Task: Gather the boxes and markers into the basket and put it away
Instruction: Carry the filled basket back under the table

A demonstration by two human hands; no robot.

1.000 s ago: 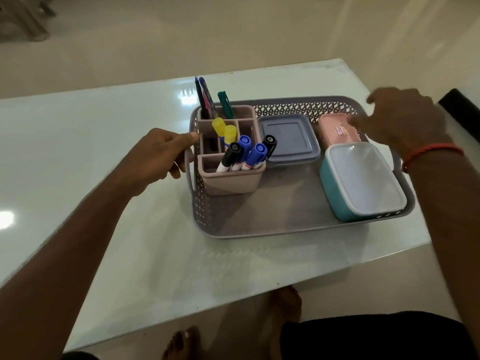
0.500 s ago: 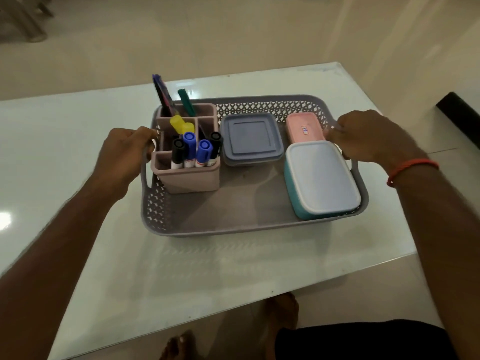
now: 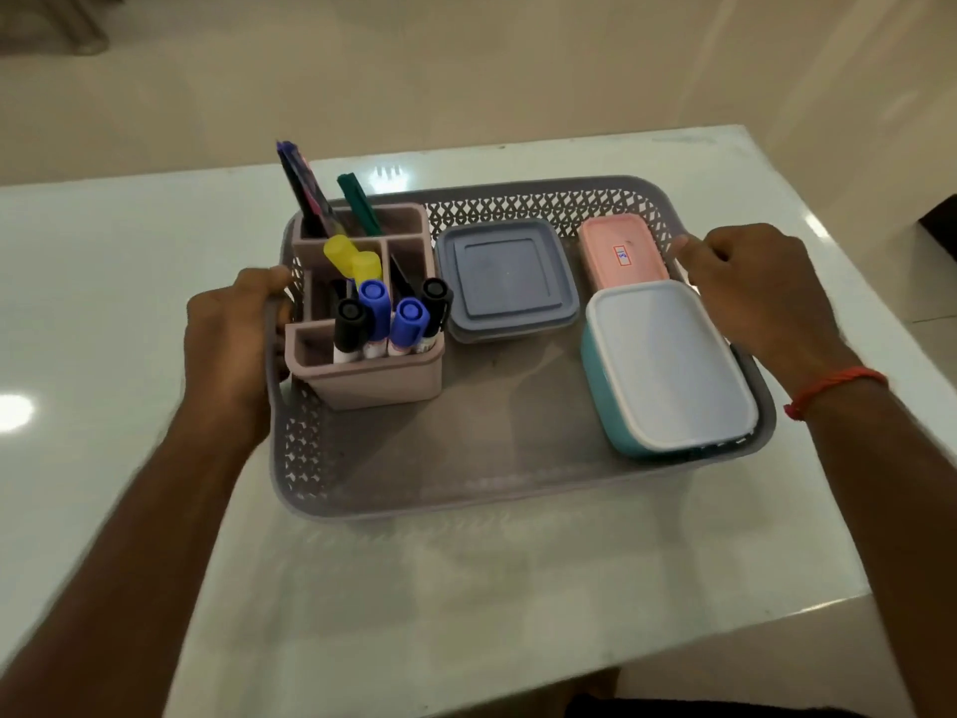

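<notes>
Fingers of the left hand point(image 3: 233, 344) curl around the left handle of the grey basket point(image 3: 466, 489), and the right hand point(image 3: 751, 287) is closed over its right rim. The basket sits on the white table point(image 3: 103, 261). Inside stand a pink organiser point(image 3: 373, 375) holding markers point(image 3: 386, 323), a grey-lidded box point(image 3: 507, 277), a pink box point(image 3: 619, 248) and a teal box point(image 3: 668, 365). Both forearms reach forward.

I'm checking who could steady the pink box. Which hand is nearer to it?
Right. The right hand grips the basket rim just beside the pink box; the left hand grips the opposite rim, beyond the marker holder.
</notes>
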